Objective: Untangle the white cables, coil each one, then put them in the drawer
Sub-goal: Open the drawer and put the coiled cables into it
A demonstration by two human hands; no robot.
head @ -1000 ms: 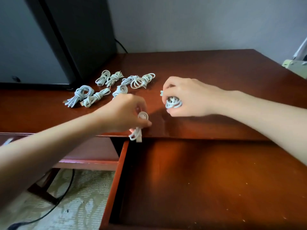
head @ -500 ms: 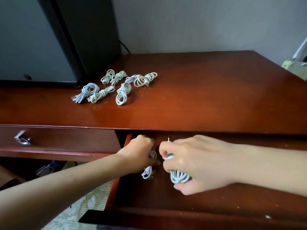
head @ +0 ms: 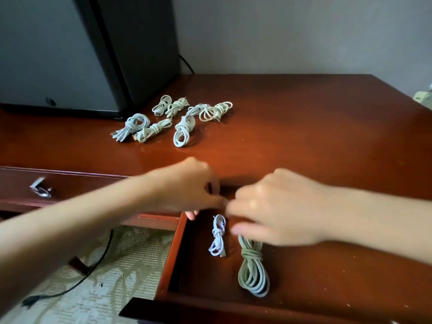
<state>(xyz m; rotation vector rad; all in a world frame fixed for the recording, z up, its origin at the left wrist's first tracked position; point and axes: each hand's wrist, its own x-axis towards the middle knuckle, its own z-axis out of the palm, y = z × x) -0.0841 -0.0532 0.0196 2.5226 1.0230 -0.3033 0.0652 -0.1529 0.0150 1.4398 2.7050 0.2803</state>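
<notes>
White cables: a small coil (head: 217,231) and a larger coil (head: 252,254) lie side by side in the open drawer (head: 327,277); 7 more coils (head: 185,122) rest on the desk top (head: 304,127). The left hand (head: 189,188) and right hand (head: 275,206) hover above the drawer, blurred, fingers released, grasping nothing.

The left forearm (head: 81,230) lies across the lower left of the frame and the right forearm (head: 374,218) crosses in from the right edge, both bare as far as the frame shows. The left grip (head: 187,190) and the right grip (head: 275,206) are bare hands (motion blur smears the fingers together).
</notes>
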